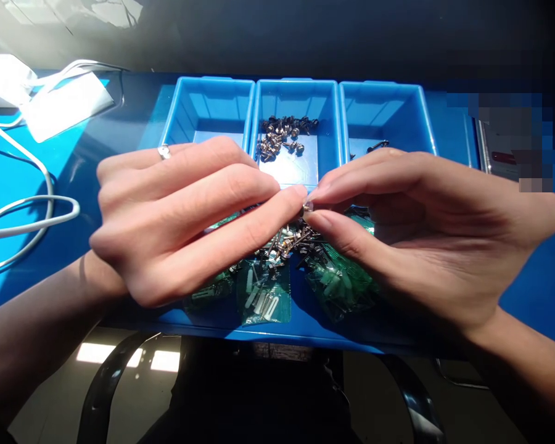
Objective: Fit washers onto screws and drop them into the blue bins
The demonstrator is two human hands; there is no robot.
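Note:
Between the thumb and forefinger of my right hand (425,228) is a small shiny metal piece (308,206), which looks like a screw head. My left hand (185,216), wearing a ring, meets it from the left. Its forefinger tip is against the piece; its thumb is hidden underneath, so what it pinches does not show. Just below the fingertips lies a pile of loose screws (284,243). A green clear bag (264,299) with white wall plugs and screws lies in front, with another green bag (335,280) beneath my right hand.
Behind my hands stand three blue bins: the left bin (213,98), the middle bin (326,108) holding a heap of short screws (282,135), and the right bin (382,105) with a few dark screws (378,146). White cable (49,185) loops across the left side.

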